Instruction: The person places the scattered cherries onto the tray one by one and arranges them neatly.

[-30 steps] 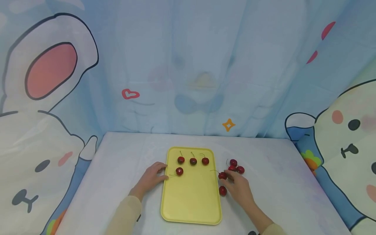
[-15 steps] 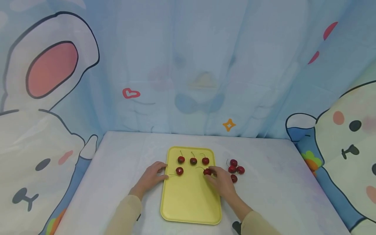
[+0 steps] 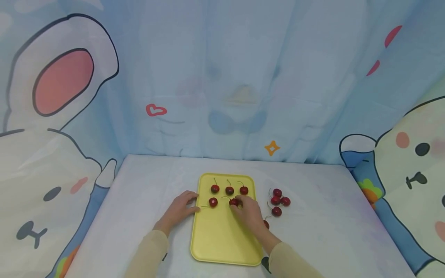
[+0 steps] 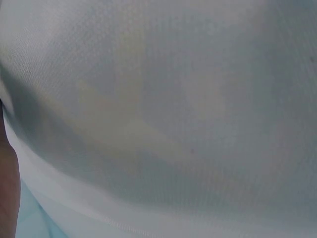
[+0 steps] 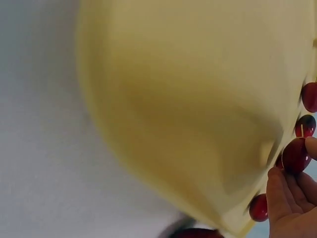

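My right hand (image 3: 248, 213) pinches a dark red cherry (image 3: 233, 202) between thumb and fingers, over the upper part of a yellow tray (image 3: 222, 241). The cherry's thin stem points left. In the right wrist view the same cherry (image 5: 295, 156) shows between the fingertips (image 5: 276, 173). A single cherry (image 3: 213, 202) lies to its left on the tray, and three more, such as the middle cherry (image 3: 229, 190), form a row along the far end. My left hand (image 3: 180, 209) rests at the tray's left rim, its fingertips and thumb touching the edge.
Right of the tray, several loose cherries (image 3: 276, 200) lie on the white tablecloth (image 3: 323, 216). Another cherry (image 3: 266, 224) is partly hidden behind the right wrist. A blue printed curtain (image 3: 236, 77) hangs behind the table. Pale cloth (image 4: 163, 124) fills most of the left wrist view.
My right hand has carried the cherry leftward from beside the tray's right edge to over its second row. The left hand stays at the rim.
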Action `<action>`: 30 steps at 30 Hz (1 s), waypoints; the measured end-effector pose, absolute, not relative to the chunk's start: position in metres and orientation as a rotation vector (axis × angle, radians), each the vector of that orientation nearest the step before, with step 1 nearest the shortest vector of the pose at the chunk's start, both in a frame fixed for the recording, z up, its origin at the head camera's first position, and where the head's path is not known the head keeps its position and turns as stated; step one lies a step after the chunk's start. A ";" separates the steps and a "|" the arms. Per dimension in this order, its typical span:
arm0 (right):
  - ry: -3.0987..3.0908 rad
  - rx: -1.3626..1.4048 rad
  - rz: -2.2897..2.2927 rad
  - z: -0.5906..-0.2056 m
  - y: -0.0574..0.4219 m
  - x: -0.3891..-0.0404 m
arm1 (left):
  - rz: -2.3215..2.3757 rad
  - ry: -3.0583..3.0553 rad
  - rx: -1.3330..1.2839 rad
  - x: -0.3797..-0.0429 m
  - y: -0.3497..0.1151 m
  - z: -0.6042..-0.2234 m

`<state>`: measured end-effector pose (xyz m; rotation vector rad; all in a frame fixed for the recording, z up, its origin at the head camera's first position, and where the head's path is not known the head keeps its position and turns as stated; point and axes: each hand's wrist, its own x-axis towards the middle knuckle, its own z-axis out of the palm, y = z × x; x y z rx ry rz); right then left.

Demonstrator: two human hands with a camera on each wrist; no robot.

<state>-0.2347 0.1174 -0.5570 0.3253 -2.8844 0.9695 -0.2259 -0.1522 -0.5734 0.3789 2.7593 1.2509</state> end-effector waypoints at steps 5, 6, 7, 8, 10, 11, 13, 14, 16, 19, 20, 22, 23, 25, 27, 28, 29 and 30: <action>-2.916 0.286 0.914 -0.555 0.109 -0.234 | 1.257 2.760 0.374 -0.226 -0.152 -0.574; -2.922 0.281 0.900 -0.555 0.108 -0.234 | 1.252 2.762 0.375 -0.227 -0.152 -0.574; -2.928 0.277 0.883 -0.554 0.106 -0.234 | 1.250 2.764 0.374 -0.227 -0.152 -0.574; -2.931 0.274 0.871 -0.554 0.105 -0.233 | 1.247 2.765 0.371 -0.226 -0.152 -0.574; -2.938 0.265 0.859 -0.553 0.103 -0.233 | 1.242 2.768 0.368 -0.226 -0.152 -0.574; -2.942 0.265 0.845 -0.553 0.102 -0.232 | 1.239 2.769 0.365 -0.226 -0.152 -0.574; -2.945 0.269 0.824 -0.554 0.101 -0.232 | 1.233 2.771 0.359 -0.226 -0.152 -0.573; -2.948 0.270 0.817 -0.554 0.100 -0.232 | 1.229 2.771 0.359 -0.226 -0.152 -0.573; -2.957 0.273 0.800 -0.555 0.100 -0.232 | 1.227 2.773 0.360 -0.226 -0.152 -0.573; -2.967 0.282 0.772 -0.556 0.099 -0.232 | 1.227 2.773 0.364 -0.226 -0.152 -0.573; -2.968 0.282 0.770 -0.556 0.099 -0.232 | 1.229 2.775 0.369 -0.226 -0.152 -0.573; -2.971 0.287 0.757 -0.557 0.099 -0.232 | 1.229 2.777 0.372 -0.226 -0.152 -0.574; -2.971 0.290 0.754 -0.557 0.098 -0.232 | 1.230 2.776 0.369 -0.226 -0.152 -0.574; -2.973 0.289 0.755 -0.557 0.098 -0.232 | 1.229 2.781 0.377 -0.226 -0.152 -0.574; -2.976 0.292 0.757 -0.557 0.098 -0.231 | 1.233 2.784 0.377 -0.226 -0.152 -0.574; -2.977 0.293 0.759 -0.557 0.099 -0.231 | 1.235 2.786 0.379 -0.226 -0.152 -0.574; -2.976 0.300 0.758 -0.557 0.099 -0.231 | 1.237 2.787 0.380 -0.226 -0.152 -0.574; -2.974 0.302 0.756 -0.557 0.099 -0.231 | 1.237 2.789 0.382 -0.226 -0.152 -0.574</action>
